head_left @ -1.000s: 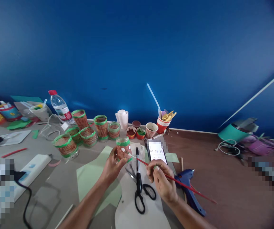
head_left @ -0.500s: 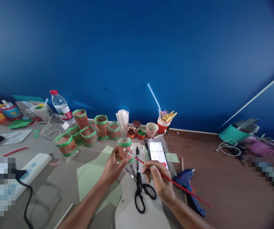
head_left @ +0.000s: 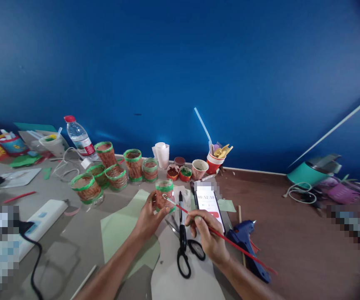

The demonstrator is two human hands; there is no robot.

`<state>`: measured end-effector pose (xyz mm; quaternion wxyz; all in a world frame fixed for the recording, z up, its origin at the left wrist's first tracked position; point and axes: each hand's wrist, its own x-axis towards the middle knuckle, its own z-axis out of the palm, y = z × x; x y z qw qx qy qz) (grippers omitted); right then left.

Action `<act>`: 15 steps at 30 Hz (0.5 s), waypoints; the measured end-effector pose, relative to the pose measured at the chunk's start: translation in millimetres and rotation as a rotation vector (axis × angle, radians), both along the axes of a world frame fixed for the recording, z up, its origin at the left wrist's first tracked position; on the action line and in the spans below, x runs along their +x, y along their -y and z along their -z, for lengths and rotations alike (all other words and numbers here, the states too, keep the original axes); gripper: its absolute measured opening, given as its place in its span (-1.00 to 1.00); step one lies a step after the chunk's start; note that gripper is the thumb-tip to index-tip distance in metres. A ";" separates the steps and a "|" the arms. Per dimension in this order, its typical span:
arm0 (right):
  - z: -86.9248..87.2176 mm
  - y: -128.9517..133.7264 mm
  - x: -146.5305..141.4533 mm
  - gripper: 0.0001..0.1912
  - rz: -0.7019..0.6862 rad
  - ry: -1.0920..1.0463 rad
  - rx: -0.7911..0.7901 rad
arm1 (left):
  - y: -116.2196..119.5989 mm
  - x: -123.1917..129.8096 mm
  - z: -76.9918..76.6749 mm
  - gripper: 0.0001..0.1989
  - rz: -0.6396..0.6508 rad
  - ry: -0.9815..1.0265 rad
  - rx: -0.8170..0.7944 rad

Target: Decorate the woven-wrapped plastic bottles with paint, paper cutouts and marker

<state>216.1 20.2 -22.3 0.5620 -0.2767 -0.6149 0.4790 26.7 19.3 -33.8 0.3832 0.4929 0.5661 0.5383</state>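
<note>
My left hand (head_left: 149, 214) is closed round a small clear cup (head_left: 163, 188) painted brown, with green bands at its rim and base. In my right hand (head_left: 207, 235) is a thin red paintbrush (head_left: 240, 249), gripped like a pen. Its tip touches or nearly touches the cup's side, where a pale mark shows; contact is hard to make out. Below the hands lie black-handled scissors (head_left: 183, 266) and a black marker (head_left: 182, 216) on white card (head_left: 180, 287). Light green paper (head_left: 117, 229) lies under my left forearm.
Several brown-and-green painted cups (head_left: 86, 187) stand at the left, near a water bottle (head_left: 79, 135). Small paint cups (head_left: 185, 173) sit by the wall. A phone (head_left: 209, 204) and a blue glue gun (head_left: 248, 246) lie to the right. A white power strip (head_left: 39, 225) is at the left.
The brush tip has shifted slightly left and up on the cup's side. Both hands keep their hold, and the cup stays nearly in place.
</note>
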 end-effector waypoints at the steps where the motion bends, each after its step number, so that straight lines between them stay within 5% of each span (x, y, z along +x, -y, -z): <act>1: 0.1 0.0 -0.1 -0.82 0.007 0.008 -0.003 | 0.0 0.2 -0.2 -0.50 -0.002 0.001 -0.006; 15: 1.3 4.2 2.3 -0.83 0.029 0.085 0.028 | 0.9 0.5 -1.5 -0.50 0.043 0.051 -0.023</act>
